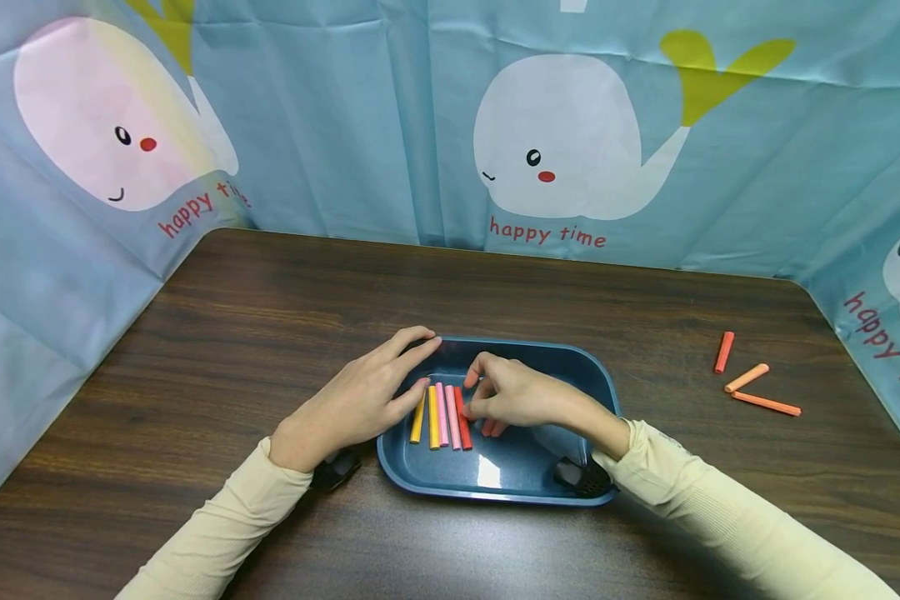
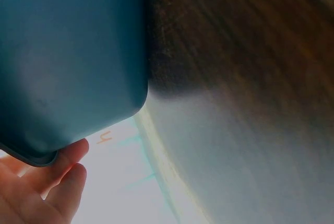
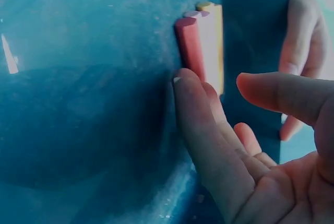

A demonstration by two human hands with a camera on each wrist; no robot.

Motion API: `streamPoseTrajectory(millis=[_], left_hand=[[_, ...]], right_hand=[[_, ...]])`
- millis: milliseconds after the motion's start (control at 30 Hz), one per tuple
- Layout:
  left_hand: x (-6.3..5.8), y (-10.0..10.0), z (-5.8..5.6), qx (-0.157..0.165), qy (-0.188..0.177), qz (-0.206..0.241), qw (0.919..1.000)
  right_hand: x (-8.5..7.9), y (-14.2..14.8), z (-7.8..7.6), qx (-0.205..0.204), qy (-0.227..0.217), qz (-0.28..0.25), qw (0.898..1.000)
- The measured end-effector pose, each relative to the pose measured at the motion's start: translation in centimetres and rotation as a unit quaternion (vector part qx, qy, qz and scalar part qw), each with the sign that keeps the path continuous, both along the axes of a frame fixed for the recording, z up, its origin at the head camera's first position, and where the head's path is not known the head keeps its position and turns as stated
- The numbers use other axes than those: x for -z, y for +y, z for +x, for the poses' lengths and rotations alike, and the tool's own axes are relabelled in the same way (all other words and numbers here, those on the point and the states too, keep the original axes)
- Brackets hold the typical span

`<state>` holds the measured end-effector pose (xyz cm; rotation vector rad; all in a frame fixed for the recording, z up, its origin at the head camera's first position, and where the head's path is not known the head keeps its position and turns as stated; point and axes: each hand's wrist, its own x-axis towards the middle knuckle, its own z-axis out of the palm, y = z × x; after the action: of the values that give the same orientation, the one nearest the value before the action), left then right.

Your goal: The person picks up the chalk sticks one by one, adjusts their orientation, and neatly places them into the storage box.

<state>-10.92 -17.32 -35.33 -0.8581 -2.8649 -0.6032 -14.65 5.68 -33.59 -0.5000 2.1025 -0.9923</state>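
Observation:
A blue tray holds a row of chalk sticks: yellow chalks, pink chalks and a red chalk at the right end. My right hand reaches into the tray beside this row. In the right wrist view its index fingertip is right at the red chalk, and thumb and index finger stand apart. My left hand rests at the tray's left rim, with the thumb over the inside near the yellow chalks. In the left wrist view, fingers touch the tray's corner.
On the table to the right of the tray lie a red-orange chalk and two light orange chalks. A blue curtain with printed whales borders the table at the back and sides.

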Motion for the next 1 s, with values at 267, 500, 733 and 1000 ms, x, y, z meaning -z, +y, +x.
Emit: streamPoseTrajectory(millis=[267, 500, 733, 1000], left_hand=[[0.0, 0.1, 0.1, 0.005, 0.003, 0.001, 1.0], [0.1, 0.1, 0.0, 0.006, 0.009, 0.004, 0.9999], [0.1, 0.1, 0.0, 0.005, 0.012, 0.008, 0.9999], [0.1, 0.1, 0.0, 0.001, 0.007, 0.006, 1.0]], right_hand=[[-1.0, 0.6, 0.2, -0.019, 0.051, -0.034, 0.998], [-2.7, 2.0, -0.2, -0.02, 0.088, -0.074, 0.993], [-3.9, 3.3, -0.5, -0.004, 0.101, -0.094, 0.99], [-4.6, 4.7, -0.6, 0.007, 0.121, -0.103, 0.987]])
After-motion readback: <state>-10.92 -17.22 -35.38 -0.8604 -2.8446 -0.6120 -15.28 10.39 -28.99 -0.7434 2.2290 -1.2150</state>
